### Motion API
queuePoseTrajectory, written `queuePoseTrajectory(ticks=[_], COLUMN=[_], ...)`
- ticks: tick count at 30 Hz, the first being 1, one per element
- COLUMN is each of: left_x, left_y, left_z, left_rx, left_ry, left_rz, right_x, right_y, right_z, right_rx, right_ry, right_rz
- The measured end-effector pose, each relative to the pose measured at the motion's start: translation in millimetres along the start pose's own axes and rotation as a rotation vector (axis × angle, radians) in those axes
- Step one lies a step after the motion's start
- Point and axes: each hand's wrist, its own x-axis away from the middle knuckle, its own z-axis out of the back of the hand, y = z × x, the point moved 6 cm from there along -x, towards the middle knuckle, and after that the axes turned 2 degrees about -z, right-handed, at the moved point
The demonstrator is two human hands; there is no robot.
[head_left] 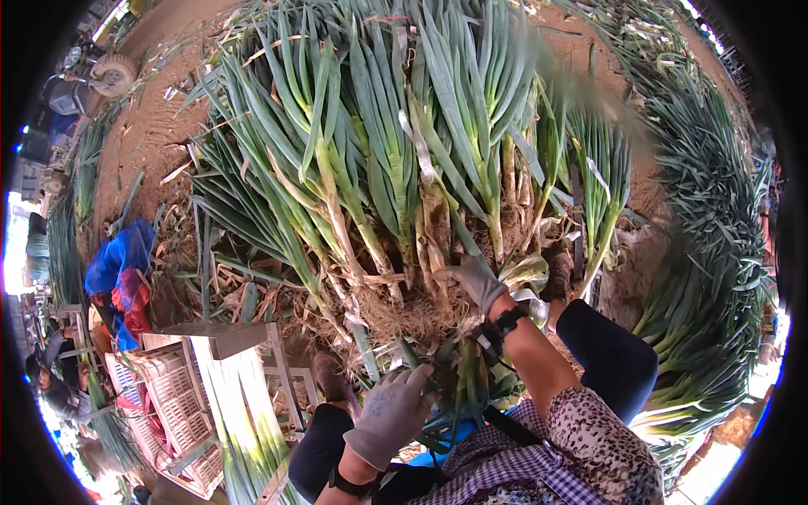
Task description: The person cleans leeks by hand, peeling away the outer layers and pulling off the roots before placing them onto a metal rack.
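Note:
A large heap of unpeeled leeks point(396, 160) stands in front of me, green leaves pointing away and tangled brown roots point(412, 318) toward me. My right hand point(476, 283), in a grey glove, is closed on a leek stalk point(436, 223) at the right of the root mass. Some of its fingers are hidden behind the stalk. Nearer my lap is my left hand point(391, 414), also gloved, with its fingers curled in. Whatever it may hold is hidden. Green leaves point(470, 379) hang between my knees, below the roots.
Peeled white leeks point(244, 387) lie at my left against a metal stand point(220, 338). Beside them is a pale slatted crate point(177, 383). Blue netting point(118, 257) and a red bag point(132, 291) lie farther left. A long leek pile point(707, 194) curves along the right.

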Motion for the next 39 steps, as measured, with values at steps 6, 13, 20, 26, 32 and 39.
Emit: queuePoseTrajectory(ticks=[6,13,20,26,32,39], left_x=[4,8,9,13,11,3], left_y=[-12,-9,-3,2,2,9], left_z=[-5,-3,-2,2,4,3], left_rx=[-0.004,-0.041,0.001,-0.006,-0.031,-0.046], left_ry=[0.036,0.069,0.097,0.101,0.109,0.103], left_rz=[-0.018,-0.056,-0.116,-0.125,-0.140,-0.178], right_x=[37,100,84,114,158,198], right_y=[-48,-92,-56,-36,-19,-21], right_z=[-2,28,45,35,11,-14], right_rx=[-0.399,-0.960,-0.780,-1.357,-1.621,-1.751], right_ry=[-0.084,-0.452,0.032,-0.268,-0.353,-0.372], right_rz=[0.059,0.328,0.250,0.350,0.295,0.109])
